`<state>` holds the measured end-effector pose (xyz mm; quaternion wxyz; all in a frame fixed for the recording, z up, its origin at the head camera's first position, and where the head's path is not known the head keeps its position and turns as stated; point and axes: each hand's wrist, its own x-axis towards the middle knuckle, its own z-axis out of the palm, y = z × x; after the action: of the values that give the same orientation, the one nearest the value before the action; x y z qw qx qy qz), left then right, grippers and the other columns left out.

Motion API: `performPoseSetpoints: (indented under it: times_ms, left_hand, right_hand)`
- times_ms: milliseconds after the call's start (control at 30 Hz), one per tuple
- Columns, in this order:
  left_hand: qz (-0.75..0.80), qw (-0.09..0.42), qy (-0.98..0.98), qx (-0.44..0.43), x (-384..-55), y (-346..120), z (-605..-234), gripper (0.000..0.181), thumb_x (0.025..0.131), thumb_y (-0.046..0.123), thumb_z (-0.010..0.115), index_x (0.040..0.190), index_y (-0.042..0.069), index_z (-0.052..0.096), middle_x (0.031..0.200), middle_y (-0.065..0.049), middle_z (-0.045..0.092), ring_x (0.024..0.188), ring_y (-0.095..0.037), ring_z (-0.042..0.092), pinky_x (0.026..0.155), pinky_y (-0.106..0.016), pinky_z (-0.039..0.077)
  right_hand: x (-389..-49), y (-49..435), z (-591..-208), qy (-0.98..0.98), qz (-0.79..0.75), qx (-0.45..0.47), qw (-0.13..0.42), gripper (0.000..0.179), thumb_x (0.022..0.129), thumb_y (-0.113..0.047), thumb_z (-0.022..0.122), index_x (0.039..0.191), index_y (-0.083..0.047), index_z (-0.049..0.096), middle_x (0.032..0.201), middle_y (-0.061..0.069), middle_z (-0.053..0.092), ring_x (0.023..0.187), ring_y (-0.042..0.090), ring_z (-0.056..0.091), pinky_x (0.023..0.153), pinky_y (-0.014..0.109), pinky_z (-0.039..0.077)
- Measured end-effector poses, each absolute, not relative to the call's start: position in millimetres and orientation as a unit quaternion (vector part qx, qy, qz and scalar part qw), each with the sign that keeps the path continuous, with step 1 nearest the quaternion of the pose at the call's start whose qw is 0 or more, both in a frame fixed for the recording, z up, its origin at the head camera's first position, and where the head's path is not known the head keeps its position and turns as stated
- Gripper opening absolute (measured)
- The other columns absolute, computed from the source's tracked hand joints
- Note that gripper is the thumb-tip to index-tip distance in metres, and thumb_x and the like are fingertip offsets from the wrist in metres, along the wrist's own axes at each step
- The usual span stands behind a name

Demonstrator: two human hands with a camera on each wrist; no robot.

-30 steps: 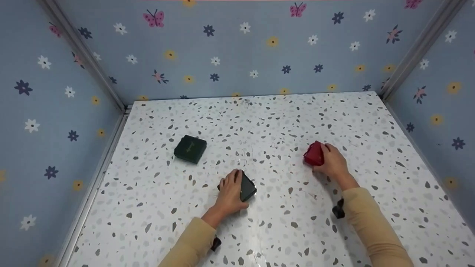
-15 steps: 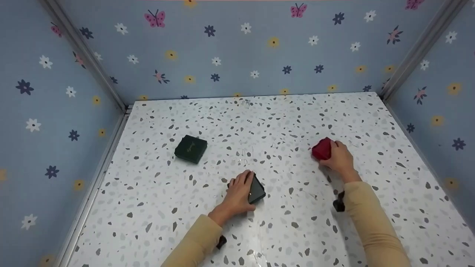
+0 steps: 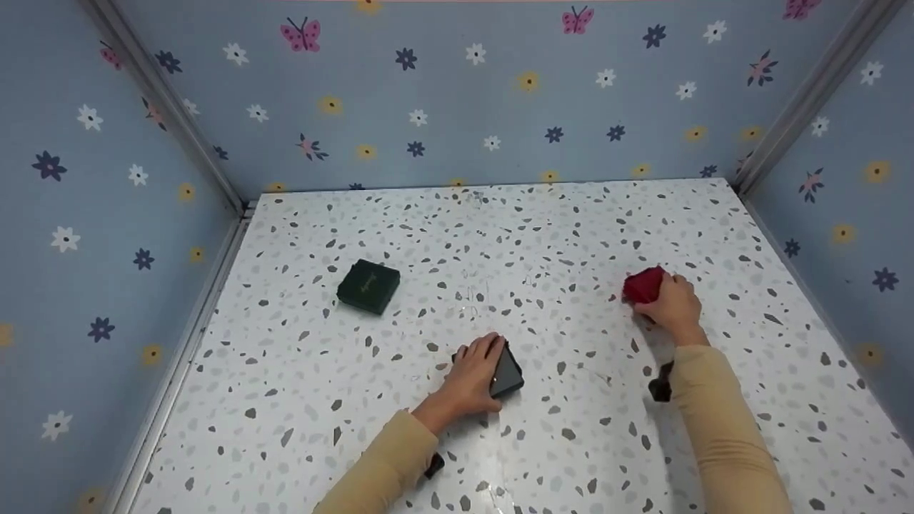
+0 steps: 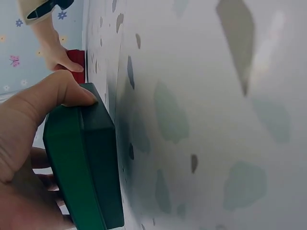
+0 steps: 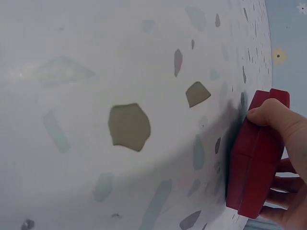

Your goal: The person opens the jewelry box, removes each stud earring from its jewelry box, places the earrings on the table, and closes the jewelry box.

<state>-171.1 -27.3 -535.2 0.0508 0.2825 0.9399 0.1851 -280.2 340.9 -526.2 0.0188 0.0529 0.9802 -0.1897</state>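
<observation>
Beyond the left hand [image 3: 469, 382], green-box lettering [image 3: 368, 283] is illegible.

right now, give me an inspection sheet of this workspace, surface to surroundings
Surface: white terrazzo-patterned tabletop, faint thin marks near the middle
Job's things: green-sided box, its dark grey face up; faceted red box toward the right
Clutter: dark green box with gold lettering, in neither hand
Hands: left hand grips the green-sided box, right hand the faceted red box
Cables: nothing seen
Surroundings: blue panels printed with flowers and butterflies, grey corner posts
</observation>
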Motion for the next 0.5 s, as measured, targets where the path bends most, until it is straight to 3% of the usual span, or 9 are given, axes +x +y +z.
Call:
performPoseSetpoints:
  times_ms: [500]
  left_hand:
    - [0.155, 0.069, 0.923, 0.346, -172.7, -17.9, -535.5, 0.102, 0.057, 0.031, 0.078, 0.139, 0.002, 0.024, 0.140, -0.013, 0.025, 0.126, -0.025, 0.026, 0.099, -0.047, 0.024]
  right_hand:
    - [-280.8, 350.7, -524.7, 0.981, -0.151, 0.116, 0.024, 0.074, 0.072, -0.031, 0.065, 0.115, 0.021, 0.037, 0.109, 0.038, 0.038, 0.100, 0.049, 0.038, 0.079, 0.057, 0.037]
